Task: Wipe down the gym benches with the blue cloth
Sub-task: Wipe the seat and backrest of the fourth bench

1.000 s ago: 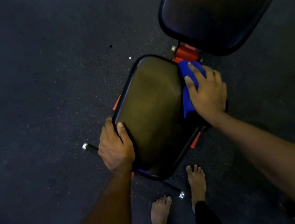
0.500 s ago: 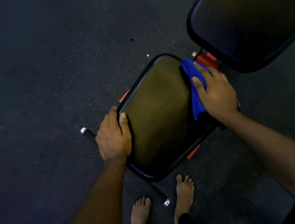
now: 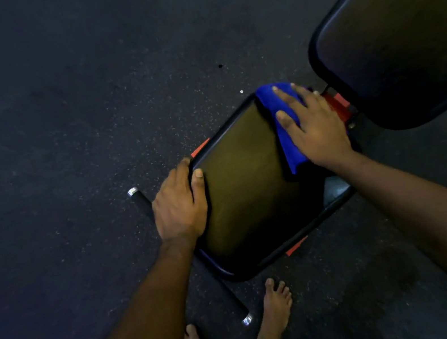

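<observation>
The black padded seat pad (image 3: 248,182) of a gym bench fills the middle of the view. Its larger back pad (image 3: 400,27) rises at the top right. A blue cloth (image 3: 273,103) lies on the far corner of the seat pad, and my right hand (image 3: 312,123) presses it flat with straight, spread fingers. My left hand (image 3: 177,204) grips the seat pad's left edge, thumb on top and fingers curled over the rim.
Red frame parts (image 3: 338,105) show between the two pads. A black floor bar with chrome end caps (image 3: 247,320) runs under the seat. My bare feet (image 3: 274,310) stand just in front of the bench on dark speckled rubber flooring (image 3: 59,123).
My right hand has slid the blue cloth from the seat pad's right edge up to its far corner. The left hand keeps its grip on the left edge.
</observation>
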A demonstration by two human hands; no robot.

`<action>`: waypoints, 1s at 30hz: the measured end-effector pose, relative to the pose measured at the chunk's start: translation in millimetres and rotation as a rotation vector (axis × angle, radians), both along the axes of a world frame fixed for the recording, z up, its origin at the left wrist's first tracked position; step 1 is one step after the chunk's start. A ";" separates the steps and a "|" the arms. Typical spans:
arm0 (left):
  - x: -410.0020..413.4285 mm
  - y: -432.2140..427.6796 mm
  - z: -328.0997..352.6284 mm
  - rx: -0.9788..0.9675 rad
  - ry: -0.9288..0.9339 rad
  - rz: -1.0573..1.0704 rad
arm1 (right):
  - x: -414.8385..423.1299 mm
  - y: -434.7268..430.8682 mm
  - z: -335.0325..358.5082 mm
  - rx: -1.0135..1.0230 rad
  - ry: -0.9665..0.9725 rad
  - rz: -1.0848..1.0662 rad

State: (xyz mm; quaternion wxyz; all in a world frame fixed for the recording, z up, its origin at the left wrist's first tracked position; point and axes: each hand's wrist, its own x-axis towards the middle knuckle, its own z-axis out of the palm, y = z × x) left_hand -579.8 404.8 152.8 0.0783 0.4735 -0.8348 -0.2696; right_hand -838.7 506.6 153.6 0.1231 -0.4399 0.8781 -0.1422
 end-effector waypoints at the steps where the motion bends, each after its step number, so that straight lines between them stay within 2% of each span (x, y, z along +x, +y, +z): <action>1: -0.1 -0.5 -0.6 -0.005 0.000 0.002 | -5.0 -4.0 -1.1 0.017 -0.018 -0.028; 4: 0.3 0.5 -2.1 -0.002 0.005 0.019 | -19.8 -50.8 -1.6 0.135 -0.131 -0.271; 6: -0.2 1.6 -1.9 0.005 0.027 0.030 | -15.3 -79.2 2.0 0.168 -0.130 -0.310; 9: 1.2 0.6 -1.2 0.021 0.042 0.037 | 6.7 -78.5 1.0 0.129 0.065 -0.029; 12: 1.7 1.4 1.5 0.041 0.039 0.043 | -2.1 -58.5 1.2 0.028 0.058 0.217; 14: 2.3 1.8 4.0 0.055 0.050 0.056 | -16.0 -67.7 2.5 0.059 -0.023 0.129; 16: 2.5 1.5 6.8 0.066 0.068 0.077 | -15.1 -89.7 3.7 0.129 -0.100 -0.104; 18: 3.3 0.4 7.1 0.089 0.110 0.103 | 4.9 -103.9 6.2 0.208 0.000 -0.178; 21: 6.4 -2.6 5.9 0.181 0.253 0.209 | 27.4 -92.7 6.0 0.163 0.178 0.089; 24: 15.0 -4.1 5.9 0.251 0.310 0.259 | 7.8 -77.3 12.0 0.090 0.082 0.338; 25: 19.7 -3.9 7.0 0.268 0.313 0.243 | 1.3 -78.8 13.7 0.102 0.027 0.326; 27: 26.0 -4.9 9.5 0.309 0.315 0.203 | -0.4 -90.3 12.5 0.118 0.007 0.157; 29: 33.2 -6.1 12.3 0.330 0.323 0.196 | 25.7 -103.9 9.8 0.184 0.099 -0.005; 30: 36.0 -6.4 14.9 0.338 0.334 0.209 | 41.9 -106.6 9.8 0.208 0.177 0.014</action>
